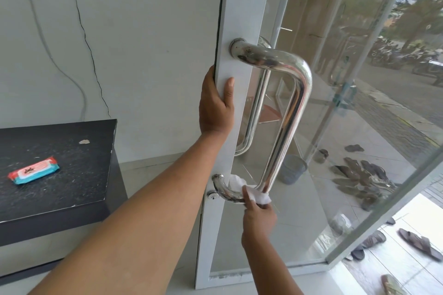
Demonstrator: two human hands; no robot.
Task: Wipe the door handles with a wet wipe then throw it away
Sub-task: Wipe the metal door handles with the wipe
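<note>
Wipe (249, 190), limp and light (pinched in our right hand (257, 220)), drapes the handle (285, 112) at its lower bend; our left hand (215, 105) grips the door's edge (224, 55).

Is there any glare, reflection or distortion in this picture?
In the head view, daylight makes bright highlights on the door handle; the glass door shows faint reflections over the street; the wide lens bends the door frame; the wet wipe is sharp.

Building entrance; glass door (335, 127), shed sandals (422, 243) on the tiled step outside
</note>
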